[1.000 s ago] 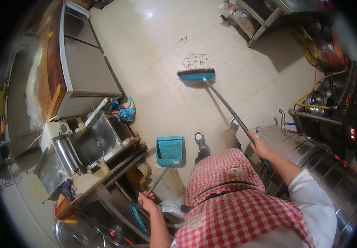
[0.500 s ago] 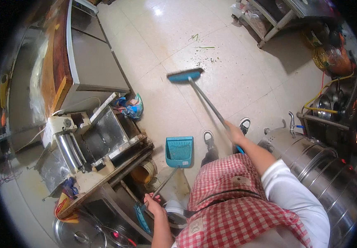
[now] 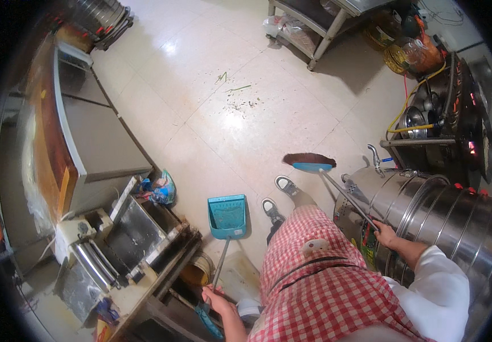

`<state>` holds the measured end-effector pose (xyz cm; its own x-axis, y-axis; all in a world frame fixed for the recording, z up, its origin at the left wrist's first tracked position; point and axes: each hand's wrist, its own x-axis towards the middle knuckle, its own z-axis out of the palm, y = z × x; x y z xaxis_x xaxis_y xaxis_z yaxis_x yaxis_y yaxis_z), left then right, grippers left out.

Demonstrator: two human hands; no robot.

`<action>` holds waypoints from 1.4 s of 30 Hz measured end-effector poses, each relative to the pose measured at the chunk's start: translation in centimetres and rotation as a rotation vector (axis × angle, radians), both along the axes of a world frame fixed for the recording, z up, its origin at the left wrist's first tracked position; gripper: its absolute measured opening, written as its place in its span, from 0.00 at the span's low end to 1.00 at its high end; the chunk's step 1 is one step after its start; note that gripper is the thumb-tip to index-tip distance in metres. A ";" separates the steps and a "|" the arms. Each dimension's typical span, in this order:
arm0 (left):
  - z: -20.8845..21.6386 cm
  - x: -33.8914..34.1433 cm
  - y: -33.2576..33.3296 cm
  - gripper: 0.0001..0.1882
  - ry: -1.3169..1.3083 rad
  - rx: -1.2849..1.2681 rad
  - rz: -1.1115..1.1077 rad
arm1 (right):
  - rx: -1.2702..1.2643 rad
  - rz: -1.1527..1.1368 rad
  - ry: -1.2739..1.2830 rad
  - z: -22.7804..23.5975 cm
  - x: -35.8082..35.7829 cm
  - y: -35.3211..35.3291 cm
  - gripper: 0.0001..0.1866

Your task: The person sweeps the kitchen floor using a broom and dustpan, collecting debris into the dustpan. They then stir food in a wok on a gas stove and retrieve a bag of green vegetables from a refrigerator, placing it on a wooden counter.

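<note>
My right hand is closed round the grey handle of a broom. Its blue head with dark bristles is at the floor right of my shoes, beside the steel drum. Lower down, my left hand grips the handle of a teal dustpan, which stands on the floor left of my feet with its mouth facing away from me. Farther off, green stalks and small dark scraps lie scattered on the tiles, apart from both tools.
A large steel drum with a tap stands at the right. On the left are a roller machine and a grey cabinet. A wheeled metal rack is at the far right, near oil bottles. A bucket sits behind the dustpan.
The broom head has come from near the scraps back toward me and to the right. My right hand has moved right and nearer. The view has shifted, while the dustpan stays on the floor.
</note>
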<state>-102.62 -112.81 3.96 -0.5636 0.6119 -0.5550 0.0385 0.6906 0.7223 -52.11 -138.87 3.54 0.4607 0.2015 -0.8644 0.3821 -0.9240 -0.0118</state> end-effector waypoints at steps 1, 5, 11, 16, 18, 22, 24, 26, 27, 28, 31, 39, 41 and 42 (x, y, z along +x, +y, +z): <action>1.1 1.1 0.1 0.13 0.011 -0.031 -0.011 | 0.028 0.018 0.015 -0.3 0.5 0.9 0.26; 0.0 2.0 0.7 0.14 0.027 -0.037 -0.059 | 0.318 0.155 -0.057 -9.8 8.1 4.1 0.24; 1.8 7.5 4.7 0.13 0.061 -0.033 -0.118 | 0.381 0.356 -0.134 -6.1 17.6 19.1 0.25; 2.4 10.7 4.8 0.13 0.101 0.000 -0.107 | 0.179 0.229 -0.052 1.2 17.4 11.3 0.26; 2.2 11.6 4.1 0.12 0.079 0.017 -0.101 | 0.133 0.227 -0.108 1.4 14.7 4.8 0.26; 1.2 13.5 3.4 0.12 0.115 -0.016 -0.063 | 0.068 0.164 -0.091 -2.4 16.5 1.8 0.26; 1.2 14.4 3.3 0.13 0.089 -0.003 -0.058 | 0.070 0.201 -0.073 -2.5 19.8 4.5 0.26; 1.7 14.9 3.6 0.13 0.031 -0.002 -0.060 | 0.150 0.374 -0.092 -3.8 26.2 8.0 0.25; 1.4 14.6 3.7 0.13 0.035 0.004 -0.073 | 0.081 0.374 -0.072 -2.9 28.2 11.9 0.24; 1.4 14.9 4.0 0.13 0.029 0.003 -0.064 | 0.123 0.475 -0.117 -3.4 30.6 14.2 0.24; 2.3 17.6 5.0 0.13 0.033 0.042 -0.049 | 0.157 0.557 -0.202 -4.7 33.0 22.7 0.24; 5.4 18.5 8.0 0.12 0.076 0.090 -0.104 | 0.512 0.033 -0.027 -5.9 21.9 19.8 0.27; 6.3 19.6 8.5 0.12 0.128 0.086 -0.091 | 0.653 -0.068 -0.040 -6.5 18.7 13.3 0.27; 6.5 19.9 8.7 0.12 0.159 0.085 -0.086 | 0.685 -0.114 -0.061 -6.6 16.8 10.6 0.27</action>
<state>-82.69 -104.15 10.46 -0.5835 0.7027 -0.4072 0.2133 0.6164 0.7580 -35.36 -128.31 -3.06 0.5551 0.6399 -0.5314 0.3022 -0.7504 -0.5879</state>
